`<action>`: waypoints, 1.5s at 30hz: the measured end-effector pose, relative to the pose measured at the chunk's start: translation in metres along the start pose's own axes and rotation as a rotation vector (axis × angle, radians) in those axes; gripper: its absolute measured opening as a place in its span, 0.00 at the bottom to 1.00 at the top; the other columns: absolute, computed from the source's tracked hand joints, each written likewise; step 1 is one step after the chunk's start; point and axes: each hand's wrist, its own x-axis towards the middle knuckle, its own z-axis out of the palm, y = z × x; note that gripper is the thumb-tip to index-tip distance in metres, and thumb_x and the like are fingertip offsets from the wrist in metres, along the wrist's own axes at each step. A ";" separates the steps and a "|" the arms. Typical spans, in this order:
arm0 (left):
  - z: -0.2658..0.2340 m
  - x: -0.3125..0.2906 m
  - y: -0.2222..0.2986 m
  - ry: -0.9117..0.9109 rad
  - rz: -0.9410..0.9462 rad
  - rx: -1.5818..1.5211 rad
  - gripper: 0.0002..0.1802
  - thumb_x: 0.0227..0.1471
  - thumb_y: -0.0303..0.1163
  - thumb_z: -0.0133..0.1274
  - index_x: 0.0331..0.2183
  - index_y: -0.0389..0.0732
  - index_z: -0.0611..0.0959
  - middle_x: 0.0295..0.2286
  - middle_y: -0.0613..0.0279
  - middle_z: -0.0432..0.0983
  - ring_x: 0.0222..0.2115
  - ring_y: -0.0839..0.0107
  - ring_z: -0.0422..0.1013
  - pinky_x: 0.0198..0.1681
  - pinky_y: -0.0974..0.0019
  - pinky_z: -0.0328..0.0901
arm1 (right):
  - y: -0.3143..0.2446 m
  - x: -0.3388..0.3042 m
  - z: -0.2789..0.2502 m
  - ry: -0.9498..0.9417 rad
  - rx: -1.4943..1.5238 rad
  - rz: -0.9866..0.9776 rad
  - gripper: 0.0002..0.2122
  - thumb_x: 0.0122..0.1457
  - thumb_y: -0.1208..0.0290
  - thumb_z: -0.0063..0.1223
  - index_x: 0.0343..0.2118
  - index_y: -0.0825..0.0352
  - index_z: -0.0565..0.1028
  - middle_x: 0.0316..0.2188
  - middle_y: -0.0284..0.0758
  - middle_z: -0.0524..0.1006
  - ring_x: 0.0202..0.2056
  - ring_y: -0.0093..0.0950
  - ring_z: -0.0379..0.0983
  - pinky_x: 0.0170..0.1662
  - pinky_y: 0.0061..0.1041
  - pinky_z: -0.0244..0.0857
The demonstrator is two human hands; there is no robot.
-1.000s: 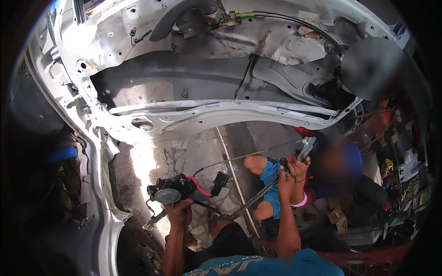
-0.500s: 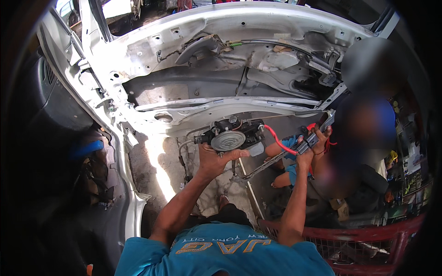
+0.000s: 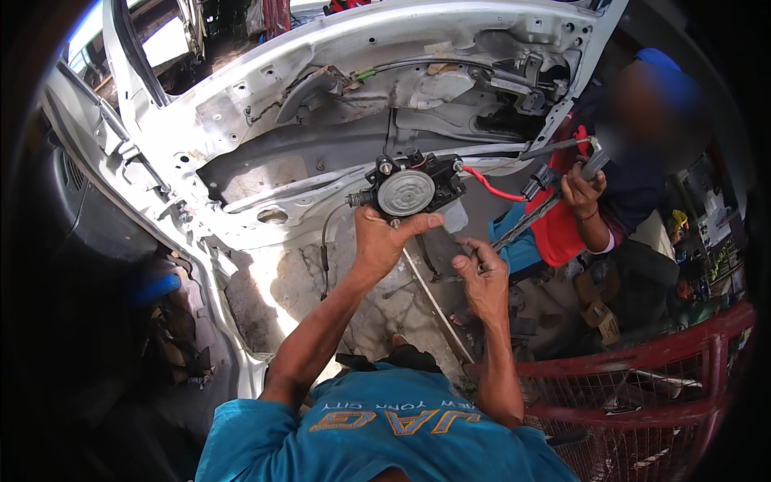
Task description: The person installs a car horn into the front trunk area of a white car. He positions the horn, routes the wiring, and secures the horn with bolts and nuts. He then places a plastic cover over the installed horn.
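My left hand [image 3: 384, 247] grips a window regulator motor [image 3: 407, 193] from below, its thumb stretched along the lower edge. The motor has a round grey cover on a black housing. A red cable [image 3: 491, 188] runs from its right side toward a metal guide rail [image 3: 526, 223]. My right hand [image 3: 485, 283] is open below the rail's lower end, fingers and thumb apart; whether a fingertip touches the rail I cannot tell. A co-worker's hand [image 3: 584, 193] holds the rail's upper part.
A white car door [image 3: 241, 90] with its inner panel off spans the far side. The door frame of a vehicle [image 3: 217, 321] stands at the left. A co-worker in red and dark clothing sits at the right, behind a red metal mesh frame [image 3: 642, 361]. Cracked concrete [image 3: 365, 317] lies below.
My right hand has let go of the rail and moved left and down. The co-worker's hand keeps hold of it and has shifted up. My left hand has raised the motor slightly.
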 end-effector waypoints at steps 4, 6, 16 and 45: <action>0.008 -0.004 -0.004 -0.015 -0.069 -0.083 0.18 0.39 0.20 0.69 0.37 0.34 0.83 0.31 0.65 0.81 0.31 0.78 0.75 0.37 0.72 0.72 | 0.010 0.031 0.009 -0.003 0.086 -0.061 0.28 0.57 0.46 0.61 0.46 0.70 0.78 0.19 0.25 0.65 0.24 0.17 0.59 0.26 0.23 0.55; 0.009 -0.002 -0.018 -0.009 -0.030 -0.043 0.18 0.39 0.21 0.69 0.37 0.34 0.83 0.32 0.65 0.81 0.32 0.78 0.75 0.37 0.72 0.71 | 0.018 0.045 0.010 -0.053 0.140 -0.048 0.29 0.56 0.45 0.60 0.47 0.69 0.78 0.20 0.27 0.69 0.25 0.18 0.62 0.28 0.26 0.58; 0.015 0.029 -0.047 0.145 -0.058 0.085 0.17 0.42 0.26 0.68 0.36 0.35 0.83 0.29 0.65 0.80 0.29 0.77 0.74 0.34 0.71 0.69 | 0.072 0.091 0.051 -0.465 0.048 -0.058 0.22 0.62 0.50 0.55 0.38 0.69 0.80 0.22 0.36 0.74 0.26 0.23 0.66 0.32 0.28 0.62; -0.016 0.059 -0.088 -0.001 -0.379 -0.047 0.31 0.43 0.51 0.66 0.38 0.33 0.79 0.29 0.60 0.77 0.29 0.73 0.75 0.35 0.70 0.69 | 0.071 0.178 0.081 -0.296 0.546 -0.151 0.22 0.56 0.49 0.60 0.28 0.70 0.78 0.19 0.27 0.72 0.24 0.21 0.67 0.28 0.25 0.60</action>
